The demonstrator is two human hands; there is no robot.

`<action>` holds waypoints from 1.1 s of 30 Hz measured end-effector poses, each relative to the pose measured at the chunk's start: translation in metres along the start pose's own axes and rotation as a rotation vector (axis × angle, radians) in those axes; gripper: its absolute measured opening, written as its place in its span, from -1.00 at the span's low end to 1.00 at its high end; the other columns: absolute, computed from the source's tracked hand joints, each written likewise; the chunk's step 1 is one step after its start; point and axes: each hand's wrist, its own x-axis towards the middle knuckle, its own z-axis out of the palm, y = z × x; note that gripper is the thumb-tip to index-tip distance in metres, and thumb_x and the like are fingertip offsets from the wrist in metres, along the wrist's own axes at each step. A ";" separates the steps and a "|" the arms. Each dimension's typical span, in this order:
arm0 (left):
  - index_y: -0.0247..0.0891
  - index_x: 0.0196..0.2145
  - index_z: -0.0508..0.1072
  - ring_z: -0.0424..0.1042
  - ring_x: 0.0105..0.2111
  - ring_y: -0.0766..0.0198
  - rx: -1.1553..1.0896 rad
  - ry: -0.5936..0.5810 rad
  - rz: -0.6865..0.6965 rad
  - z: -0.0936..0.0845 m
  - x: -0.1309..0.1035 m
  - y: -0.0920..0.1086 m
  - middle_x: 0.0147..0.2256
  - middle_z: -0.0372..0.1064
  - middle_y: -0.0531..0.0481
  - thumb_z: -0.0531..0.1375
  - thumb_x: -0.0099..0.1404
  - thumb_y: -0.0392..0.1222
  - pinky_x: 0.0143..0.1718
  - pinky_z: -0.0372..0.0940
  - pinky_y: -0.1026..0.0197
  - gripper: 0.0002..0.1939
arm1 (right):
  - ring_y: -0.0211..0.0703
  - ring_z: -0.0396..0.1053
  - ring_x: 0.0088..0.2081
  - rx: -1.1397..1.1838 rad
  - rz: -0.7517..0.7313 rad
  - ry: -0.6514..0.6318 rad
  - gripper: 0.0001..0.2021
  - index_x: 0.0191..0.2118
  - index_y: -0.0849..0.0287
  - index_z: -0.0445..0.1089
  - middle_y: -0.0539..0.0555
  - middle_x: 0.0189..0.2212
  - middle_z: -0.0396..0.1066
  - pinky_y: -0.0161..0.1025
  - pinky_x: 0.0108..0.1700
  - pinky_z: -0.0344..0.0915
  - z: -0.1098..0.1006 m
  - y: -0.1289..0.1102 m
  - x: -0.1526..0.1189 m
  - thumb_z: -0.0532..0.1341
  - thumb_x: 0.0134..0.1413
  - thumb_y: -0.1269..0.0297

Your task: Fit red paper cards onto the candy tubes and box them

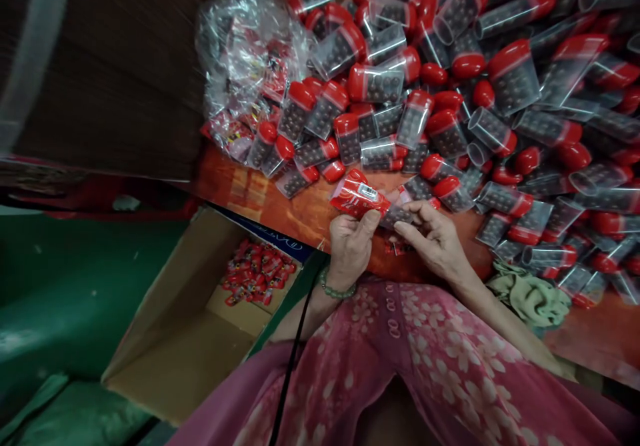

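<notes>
My left hand (352, 245) pinches a red printed plastic wrapper (354, 194) with a white barcode label, just above the table edge. My right hand (436, 241) has its thumb and fingers closed on a small clear tube (396, 216) of dark balls. The tube's end meets the wrapper between my hands; how far it sits inside I cannot tell. Beyond my hands lies a big heap of clear tubes with red caps (377, 83), holding dark balls. A pile of clear and red printed wrappers (255, 66) lies at the heap's left.
Below the table's left edge stands an open cardboard box (175, 326) with many small red wrapped pieces (257, 271) inside. A crumpled green cloth (530, 296) lies on the orange table (240, 189) at my right. A black cord (293, 359) hangs by my left arm.
</notes>
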 end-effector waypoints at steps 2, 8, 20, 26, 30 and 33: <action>-0.31 -0.28 0.64 0.63 -0.07 0.03 0.044 0.032 0.023 -0.001 -0.001 -0.004 -0.19 0.66 -0.19 0.41 0.14 0.25 0.01 0.51 0.09 -0.49 | -0.36 0.47 -0.49 0.017 0.006 0.005 -0.63 -0.22 0.08 0.39 -0.11 -0.44 0.50 -0.38 -0.38 0.48 0.002 0.001 -0.001 0.43 0.04 -0.06; -0.29 -0.24 0.62 0.63 -0.10 0.01 0.002 -0.032 0.087 0.006 0.003 0.011 -0.21 0.64 -0.21 0.42 0.05 0.35 -0.15 0.54 0.09 -0.39 | -0.33 0.47 -0.52 0.067 0.018 -0.085 -0.60 -0.24 0.10 0.35 -0.09 -0.49 0.49 -0.37 -0.45 0.43 0.009 -0.005 0.002 0.41 0.06 -0.09; -0.27 -0.13 0.62 0.50 -0.42 0.31 0.002 -0.142 -0.041 0.006 -0.010 0.005 -0.26 0.61 -0.11 0.28 0.27 0.31 -0.48 0.32 0.32 -0.45 | -0.32 0.50 -0.48 0.173 -0.047 -0.106 -0.63 -0.27 0.07 0.34 -0.12 -0.47 0.53 -0.34 -0.35 0.49 0.016 -0.004 0.001 0.48 -0.01 0.03; -0.27 -0.17 0.62 0.56 0.01 0.00 -0.133 -0.156 -0.143 0.010 -0.017 0.020 -0.05 0.60 -0.19 0.34 0.21 0.29 0.01 0.47 0.07 -0.46 | -0.26 0.58 -0.38 0.030 -0.170 -0.114 -0.65 -0.21 0.08 0.43 -0.03 -0.37 0.60 -0.29 -0.24 0.54 0.010 -0.001 -0.003 0.48 0.01 0.04; -0.30 -0.20 0.60 0.53 0.08 -0.05 -0.127 -0.223 -0.163 0.010 -0.026 0.014 -0.04 0.59 -0.21 0.30 0.24 0.32 0.07 0.45 0.01 -0.44 | -0.27 0.47 -0.56 -0.044 -0.291 -0.038 -0.65 -0.44 0.10 0.41 -0.07 -0.53 0.52 -0.29 -0.46 0.49 0.012 -0.003 -0.001 0.54 -0.11 0.05; -0.31 -0.27 0.60 0.55 0.02 -0.06 -0.090 -0.238 -0.167 0.009 -0.030 0.011 -0.10 0.61 -0.21 0.33 0.19 0.35 0.01 0.48 0.00 -0.42 | -0.26 0.38 -0.63 -0.046 -0.270 -0.012 -0.62 -0.53 0.08 0.36 -0.08 -0.60 0.46 -0.26 -0.56 0.42 0.017 -0.004 0.000 0.55 -0.15 0.06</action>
